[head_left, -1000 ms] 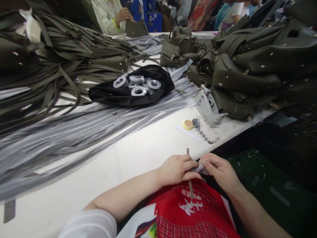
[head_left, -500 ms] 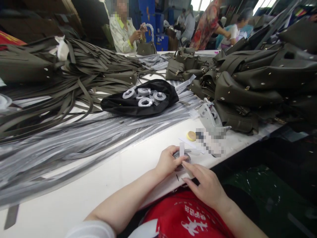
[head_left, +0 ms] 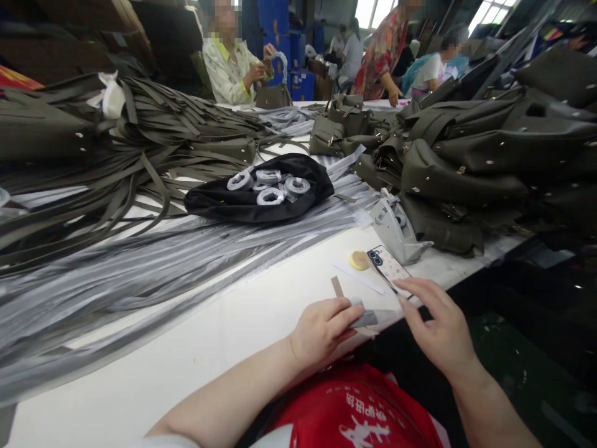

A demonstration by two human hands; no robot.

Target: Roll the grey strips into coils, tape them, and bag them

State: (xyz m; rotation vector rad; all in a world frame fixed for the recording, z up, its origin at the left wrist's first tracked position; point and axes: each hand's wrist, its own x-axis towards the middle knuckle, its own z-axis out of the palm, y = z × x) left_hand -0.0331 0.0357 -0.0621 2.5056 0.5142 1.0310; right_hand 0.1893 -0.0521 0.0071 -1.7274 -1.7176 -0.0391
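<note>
My left hand is closed around a small grey strap roll in clear plastic, low over the table's front edge. Loose plastic sticks out from the roll to the right. A short tan strip shows just above my left knuckles. My right hand is to the right of the roll, thumb and forefinger apart, beside a patterned phone. Whether the end of the plastic touches my right thumb, I cannot make out. A thin white paper strip lies behind the roll.
A yellow round tape roll and a grey tape dispenser are near the phone. Beyond lie a black bag holding several wrapped rolls, long plastic-covered straps, and piled dark bags. Co-workers are across the table.
My right hand has moved right, away from the roll, toward the phone. My left hand has turned the roll and lowered it slightly. Loose plastic now shows at its right.
</note>
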